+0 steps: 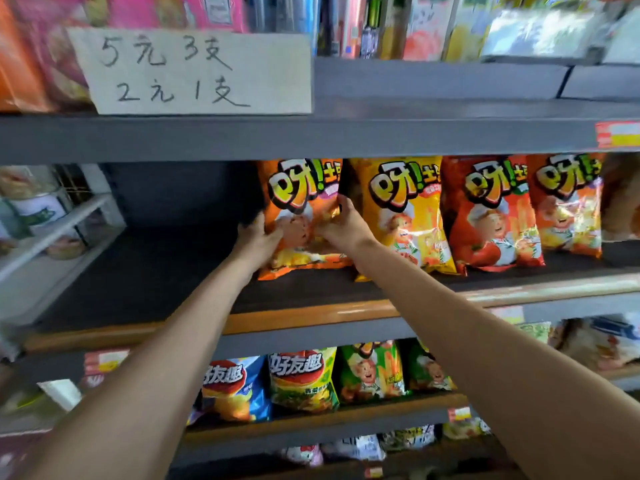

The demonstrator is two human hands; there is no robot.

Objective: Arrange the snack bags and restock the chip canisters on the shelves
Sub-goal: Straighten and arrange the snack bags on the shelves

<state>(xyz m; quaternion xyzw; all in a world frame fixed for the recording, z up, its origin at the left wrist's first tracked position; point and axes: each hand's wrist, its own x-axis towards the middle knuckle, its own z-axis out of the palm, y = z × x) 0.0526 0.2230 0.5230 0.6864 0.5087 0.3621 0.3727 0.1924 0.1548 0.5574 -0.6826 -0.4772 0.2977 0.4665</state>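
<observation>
Two bare forearms reach up from the bottom edge. Left hand (256,237) grips the left edge of the glossy orange snack bag (301,216), right hand (343,226) clasps its right edge, thumb up along the side. Bag stands upright on the dark middle shelf (145,271), leftmost in a row, touching a yellow snack bag (405,209); red snack bag (491,213) next. Shelf left of it bare. Handwritten cardboard price sign (194,72) above.

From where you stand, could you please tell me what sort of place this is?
Most likely a small shop's snack aisle: tiered shelves of facing snack bags, a handwritten price sign, and a price tag on the shelf edge.
</observation>
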